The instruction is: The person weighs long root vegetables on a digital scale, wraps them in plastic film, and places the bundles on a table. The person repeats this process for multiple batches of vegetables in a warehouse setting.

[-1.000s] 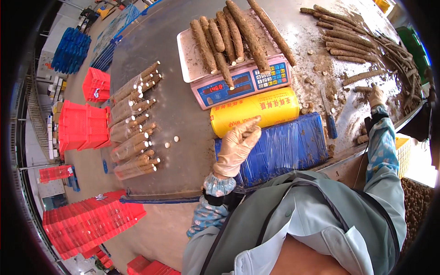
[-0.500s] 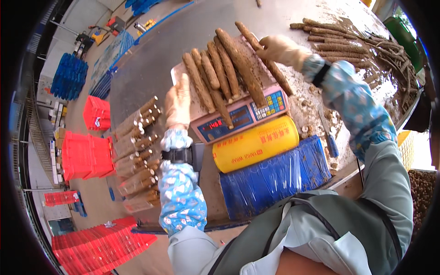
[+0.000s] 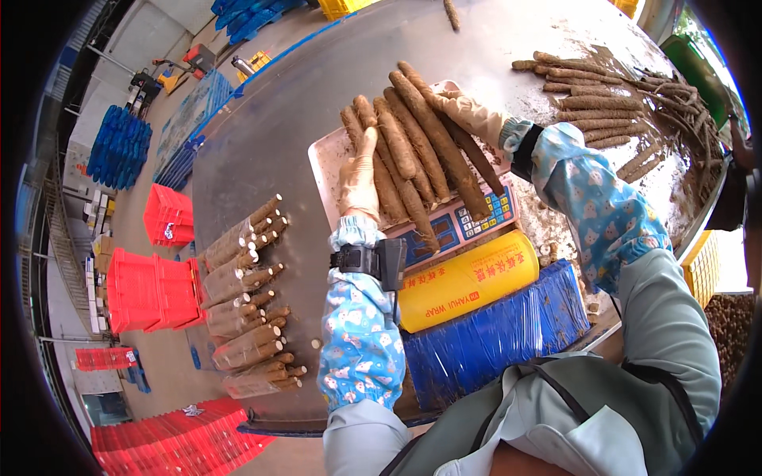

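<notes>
While both hands clamp fingers on roots, a yellow roll — blue block alongside — fronts the scale.

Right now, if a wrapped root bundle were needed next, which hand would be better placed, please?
Probably the left hand: it is over the scale's left side, nearer the wrapped bundles than the right hand.

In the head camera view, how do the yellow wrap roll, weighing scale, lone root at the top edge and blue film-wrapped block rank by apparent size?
1. Weighing scale, partly hidden by roots
2. Blue film-wrapped block
3. Yellow wrap roll
4. Lone root, which looks farther away and is cut off by the picture's edge
</notes>
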The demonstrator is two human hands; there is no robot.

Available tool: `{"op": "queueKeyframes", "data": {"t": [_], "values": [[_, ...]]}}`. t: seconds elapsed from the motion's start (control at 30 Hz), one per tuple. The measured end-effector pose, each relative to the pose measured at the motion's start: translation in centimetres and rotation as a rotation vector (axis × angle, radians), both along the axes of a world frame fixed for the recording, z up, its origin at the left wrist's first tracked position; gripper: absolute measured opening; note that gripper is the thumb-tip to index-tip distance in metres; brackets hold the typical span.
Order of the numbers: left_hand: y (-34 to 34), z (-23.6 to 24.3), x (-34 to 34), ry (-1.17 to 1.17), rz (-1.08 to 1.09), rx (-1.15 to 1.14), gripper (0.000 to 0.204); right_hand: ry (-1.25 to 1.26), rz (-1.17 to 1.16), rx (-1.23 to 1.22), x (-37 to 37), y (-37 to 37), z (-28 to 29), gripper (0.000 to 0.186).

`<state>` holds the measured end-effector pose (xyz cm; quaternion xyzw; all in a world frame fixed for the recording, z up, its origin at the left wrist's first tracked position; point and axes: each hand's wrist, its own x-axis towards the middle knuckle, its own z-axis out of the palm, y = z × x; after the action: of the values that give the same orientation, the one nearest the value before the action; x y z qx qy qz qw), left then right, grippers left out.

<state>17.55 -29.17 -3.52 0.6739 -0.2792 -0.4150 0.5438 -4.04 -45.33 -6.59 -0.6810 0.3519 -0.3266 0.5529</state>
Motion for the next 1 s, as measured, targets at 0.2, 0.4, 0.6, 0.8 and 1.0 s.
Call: {"op": "queueKeyframes", "data": {"t": [0.2, 0.4, 0.6, 0.8, 1.0], "values": [[1.3, 2.2, -5.8, 0.606, -0.216, -0.254, 0.091, -0.070, 0.160, 0.298, 1.6, 5.8, 5.0, 0.055], [4.8, 5.6, -8.0, 0.828, -0.177, -0.178, 0.078, -0.383, 0.099, 0.394, 1.1, 12.1, 5.3, 0.068], [12.1, 11.2, -9.8, 0.715, -0.350, -0.148, 0.069, -0.698, 0.066, 0.531, -2.1, 23.3, 9.2, 0.053], [18.5, 12.5, -11.1, 0.687, -0.847, 0.184, 0.076, -0.954, -0.417, 0.422, -3.6, 38.7, 7.9, 0.067], [21.2, 7.3, -14.0, 0.762, -1.357, 0.515, 0.087, -0.917, -0.743, 0.500, -4.9, 51.2, 4.9, 0.072]]}}
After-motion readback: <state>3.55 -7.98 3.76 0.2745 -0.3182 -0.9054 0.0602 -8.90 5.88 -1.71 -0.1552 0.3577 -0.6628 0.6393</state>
